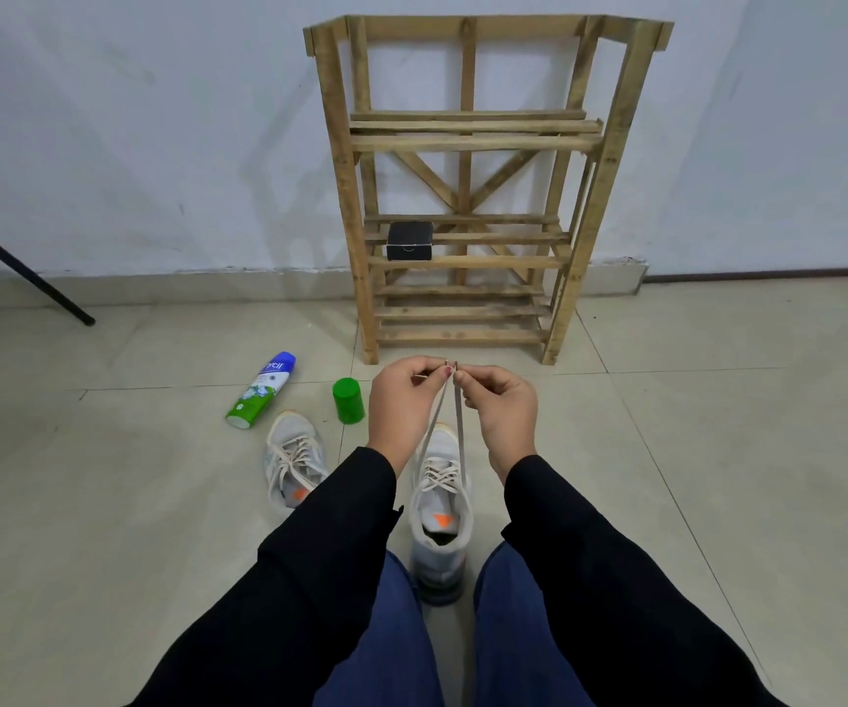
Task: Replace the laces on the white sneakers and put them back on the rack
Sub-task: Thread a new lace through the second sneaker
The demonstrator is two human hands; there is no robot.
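Sneaker, white, right of pair (440, 507): stood on the tiled floor (717, 451) between the person's knees, toe toward the rack, orange mark on the tongue. Its lace (458, 421) was threaded crosswise through the eyelets, and both loose ends rose taut to the hands.

Left hand (401, 405): raised above the sneaker's toe, fingers curled, thumb and forefinger pinching one lace end.

Right hand (501, 408): just beside the left, fingers curled, pinching the other lace end. The fingertips of both hands met near the lace tips.

Sneaker, white, left of pair (292, 461): lay on the floor to the left, laced, partly covered by the black left sleeve (320, 579).

Rack, wooden, slatted (468, 130): stood against the wall beyond the hands, with no sneakers on it. A small black box (409, 240) sat at the left end of a middle shelf.

Spray can, green and white with a blue top (261, 390): lay on its side on the floor, left of the hands.

Cap, green (348, 400): stood on the floor between the can and the left hand.

Pole, black (24, 267): slanted to the floor at far left.
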